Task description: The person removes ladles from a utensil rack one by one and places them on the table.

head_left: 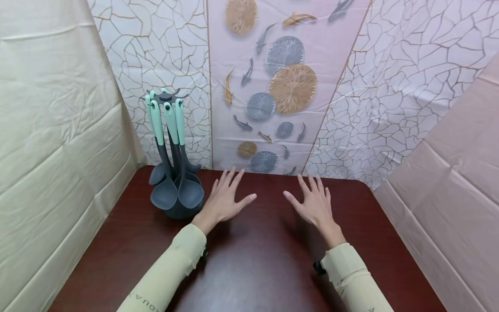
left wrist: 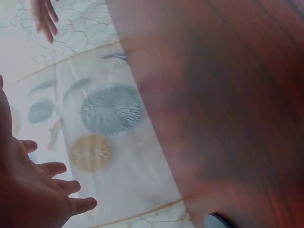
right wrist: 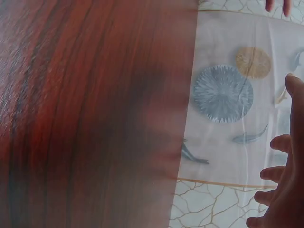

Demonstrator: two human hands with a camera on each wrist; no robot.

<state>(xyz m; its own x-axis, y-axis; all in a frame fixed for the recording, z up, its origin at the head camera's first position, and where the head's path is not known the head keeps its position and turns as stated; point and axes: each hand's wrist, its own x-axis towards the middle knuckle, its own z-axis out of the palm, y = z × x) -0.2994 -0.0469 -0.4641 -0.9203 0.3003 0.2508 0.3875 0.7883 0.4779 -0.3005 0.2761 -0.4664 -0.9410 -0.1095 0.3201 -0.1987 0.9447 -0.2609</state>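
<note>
My left hand point(head_left: 223, 200) is held over the dark red table with its fingers spread and nothing in it. To its left stands a utensil holder point(head_left: 180, 212) with several cooking tools, their mint green handles point(head_left: 170, 123) hanging from a dark top. Two dark grey ladles point(head_left: 164, 194) face the front of the set. My right hand point(head_left: 313, 204), likewise spread and holding nothing, is over the right half of the table. In the left wrist view the left hand point(left wrist: 33, 190) shows spread fingers; the right wrist view shows the right hand point(right wrist: 285, 175) at its edge.
The wooden table point(head_left: 249, 260) ends at the back against a patterned cloth point(head_left: 269, 138) printed with fish and round leaves. Pale fabric walls rise at the left point(head_left: 58, 143) and right point(head_left: 448, 182) sides.
</note>
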